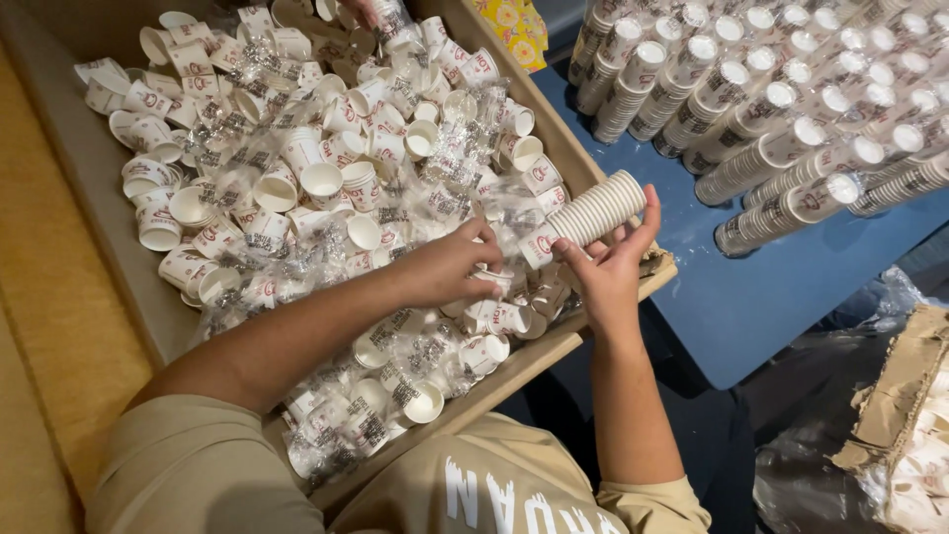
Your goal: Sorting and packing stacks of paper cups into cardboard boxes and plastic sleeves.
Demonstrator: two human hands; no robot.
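**Hands nesting paper cups over a full box**

A wide cardboard box (pixel 119 257) takes up the left and middle of the view, tilted corner-down toward the person. It is heaped with loose cups (pixel 297 178), small, white with red print, lying every way up among crumpled clear wrappers (pixel 465 129).

To the right lies a blue table (pixel 741 297). Along its far side lie many rows (pixel 791 129) of nested cups, long sleeves resting on their sides, close together and overlapping.

At the lower right edge sits torn cardboard (pixel 900 396) over clear plastic sheeting (pixel 811 465). A yellow flowered packet (pixel 514 30) shows at the top, just behind the box's far wall.

The stack (pixel 590 216), a short run of nested cups, is held level above the box's right rim, its open end pointing up and right toward the table.

The right hand (pixel 608 272) cradles the stack from below, fingers curled up around its far side and thumb on its near end, closed on it. The left hand (pixel 450 267) reaches across the loose cups, fingertips pinched at the stack's near end, palm down.
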